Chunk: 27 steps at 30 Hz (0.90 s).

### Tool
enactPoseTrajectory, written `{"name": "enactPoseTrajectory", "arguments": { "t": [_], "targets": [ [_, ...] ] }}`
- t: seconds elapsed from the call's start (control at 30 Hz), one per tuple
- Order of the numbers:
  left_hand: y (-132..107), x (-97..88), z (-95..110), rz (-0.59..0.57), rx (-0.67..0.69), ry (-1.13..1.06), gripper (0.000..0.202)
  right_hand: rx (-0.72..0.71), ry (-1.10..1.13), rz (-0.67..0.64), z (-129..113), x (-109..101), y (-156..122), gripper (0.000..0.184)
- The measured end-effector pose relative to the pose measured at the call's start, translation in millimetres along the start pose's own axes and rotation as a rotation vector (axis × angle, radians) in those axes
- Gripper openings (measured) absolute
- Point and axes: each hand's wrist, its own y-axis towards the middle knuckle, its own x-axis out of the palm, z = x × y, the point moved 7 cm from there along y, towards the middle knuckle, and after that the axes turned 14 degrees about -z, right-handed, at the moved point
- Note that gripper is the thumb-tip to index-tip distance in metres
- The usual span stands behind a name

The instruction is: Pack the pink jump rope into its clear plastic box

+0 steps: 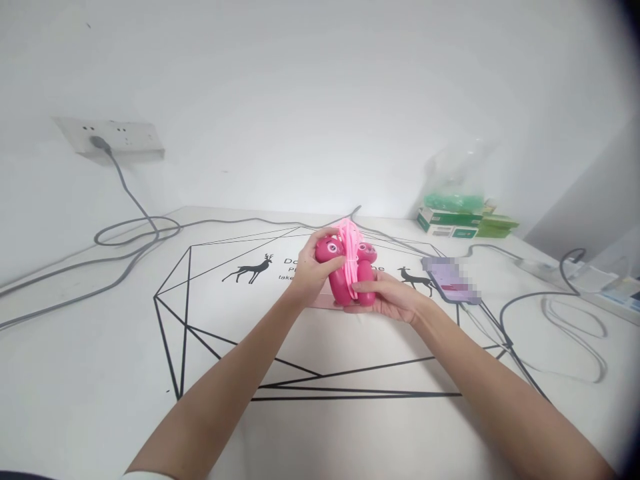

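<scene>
A pink jump rope (352, 267) is held up over the table, its light pink cord bundled upright between two darker pink handles with cartoon faces. My left hand (314, 270) is closed around the left handle (340, 287), the thumb lying across its front by the cord. From the right and below, my right hand (393, 297) grips the right handle (367, 277), thumb against the lower cord. Behind and below the bundle a flat pale pink thing (323, 299) shows partly; I cannot make out what it is.
A phone (453, 280) lies to the right on the white table (350, 440). Green and white boxes (450, 220) with a clear plastic bag (457, 177) stand at the back right. Grey cables (135, 227) run along the left and back from a wall socket (113, 135).
</scene>
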Motion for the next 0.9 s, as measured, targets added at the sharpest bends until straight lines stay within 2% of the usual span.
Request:
{"name": "enactPoseTrajectory", "arguments": {
  "t": [0.13,0.37,0.57,0.9],
  "targets": [
    [-2,3.3,1,0.011,-0.022,-0.006,0.047,0.016,0.016,-0.006,4,3,1,0.044],
    [-2,6.2,-6,0.005,-0.064,-0.120,0.049,-0.015,0.001,0.124,5,1,4,0.045],
    [-2,5.4,-9,0.007,-0.141,-0.220,0.055,-0.023,0.039,0.128,8,2,6,0.035],
    [3,-1.2,-7,-0.004,-0.294,-0.723,0.057,-0.044,0.056,0.162,6,-7,3,0.040]
  ]
}}
